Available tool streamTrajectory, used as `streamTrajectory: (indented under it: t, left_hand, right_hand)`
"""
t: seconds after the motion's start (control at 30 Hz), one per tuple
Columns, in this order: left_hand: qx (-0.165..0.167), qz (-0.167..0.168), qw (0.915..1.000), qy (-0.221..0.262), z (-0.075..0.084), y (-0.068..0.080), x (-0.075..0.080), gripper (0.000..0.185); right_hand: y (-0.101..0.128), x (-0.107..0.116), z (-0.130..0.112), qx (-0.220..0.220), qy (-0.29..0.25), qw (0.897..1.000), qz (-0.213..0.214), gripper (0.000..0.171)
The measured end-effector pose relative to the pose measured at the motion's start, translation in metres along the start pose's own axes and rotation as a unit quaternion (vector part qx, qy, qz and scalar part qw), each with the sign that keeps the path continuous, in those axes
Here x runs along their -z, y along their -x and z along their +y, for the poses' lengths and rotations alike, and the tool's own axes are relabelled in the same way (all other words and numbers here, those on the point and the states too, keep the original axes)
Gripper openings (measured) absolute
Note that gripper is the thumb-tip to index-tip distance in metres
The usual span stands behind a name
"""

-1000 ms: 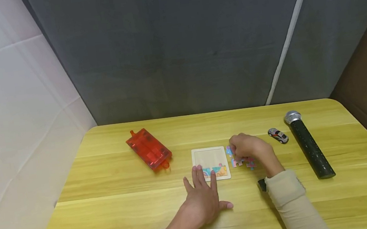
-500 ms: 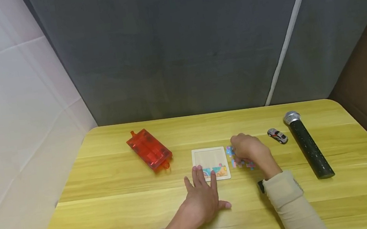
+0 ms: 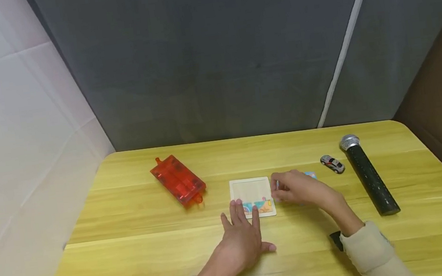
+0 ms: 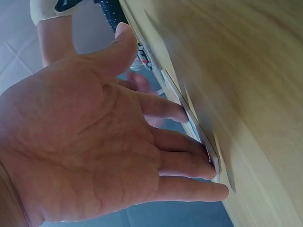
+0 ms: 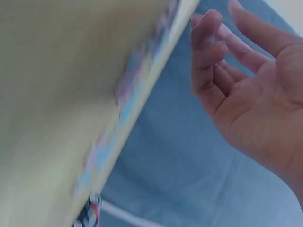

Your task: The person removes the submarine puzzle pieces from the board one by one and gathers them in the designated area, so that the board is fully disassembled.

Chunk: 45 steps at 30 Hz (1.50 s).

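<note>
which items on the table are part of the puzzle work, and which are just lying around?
In use:
- square white-framed puzzle tray, left hand fingertips on its near edge
- loose pastel puzzle pieces, by the right hand

Lying about:
- red translucent plastic case
- small silver toy car
- black microphone with silver head

Head cam sits high, looking forward and down over the whole table [image 3: 136, 259] to the back curtain. Left wrist cam is tight under the left hand [image 4: 109, 142], rolled sideways, facing along the palm to the puzzle tray [image 4: 189, 123]. Right wrist cam is just as close on the right hand [image 5: 255, 99], also rolled, blurry. All three share the tray area mid-table.
</note>
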<state>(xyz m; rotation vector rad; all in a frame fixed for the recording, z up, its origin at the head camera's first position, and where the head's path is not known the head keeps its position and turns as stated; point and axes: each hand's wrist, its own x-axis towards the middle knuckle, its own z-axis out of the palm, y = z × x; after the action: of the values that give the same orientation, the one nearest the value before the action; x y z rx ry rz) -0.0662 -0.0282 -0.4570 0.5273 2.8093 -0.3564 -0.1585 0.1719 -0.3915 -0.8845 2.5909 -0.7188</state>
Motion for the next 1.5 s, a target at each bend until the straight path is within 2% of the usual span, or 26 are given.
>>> streamTrajectory:
  t: [0.07,0.17,0.3,0.43,0.6,0.8,1.03,1.2,1.27,1.37,1.5]
  left_hand:
    - [-0.001,-0.002,1.0,0.001,-0.001,0.0,0.001,0.103]
    - [-0.008,-0.003,1.0,0.003,-0.002,0.001,0.002,0.102]
    - [-0.009,-0.008,0.9999,0.001,-0.001,0.002,0.003,0.103]
    - [-0.006,-0.009,0.9999,0.001,0.0,0.002,0.003,0.103]
    - [-0.002,-0.008,1.0,0.001,0.0,0.001,0.003,0.103]
    - [0.002,-0.005,1.0,-0.008,0.001,0.0,0.002,0.104]
    - [0.003,0.004,0.9999,-0.012,0.001,0.002,0.005,0.102]
    - [0.0,0.01,0.9998,-0.016,0.001,0.003,0.005,0.102]
    - [-0.001,0.009,0.9999,-0.014,0.0,0.003,0.005,0.102]
    - [-0.002,0.004,0.9999,-0.012,0.0,0.002,0.004,0.103]
    - [-0.003,-0.007,1.0,-0.001,0.0,0.0,0.002,0.103]
  right_hand:
    - [-0.005,-0.008,-0.002,0.025,0.004,1.0,0.009,0.017]
    - [-0.011,-0.02,-0.007,0.017,0.016,1.0,0.01,0.032]
    - [-0.011,-0.029,-0.014,-0.02,0.007,1.0,0.011,0.026]
    - [-0.011,-0.029,-0.015,-0.019,0.008,1.0,0.018,0.014]
    - [-0.012,-0.03,-0.015,-0.021,0.016,0.999,0.02,0.014]
    - [-0.012,-0.03,-0.014,-0.003,0.017,1.0,0.026,0.017]
    - [-0.013,-0.029,-0.013,0.047,0.029,0.997,0.047,0.027]
    - [-0.013,-0.029,-0.012,0.053,0.043,0.996,0.057,0.029]
    - [-0.013,-0.028,-0.012,0.051,0.03,0.997,0.052,0.027]
    - [-0.014,-0.024,-0.009,0.034,-0.026,0.998,0.037,0.021]
    - [-0.011,-0.015,-0.001,-0.005,-0.092,0.995,0.035,0.017]
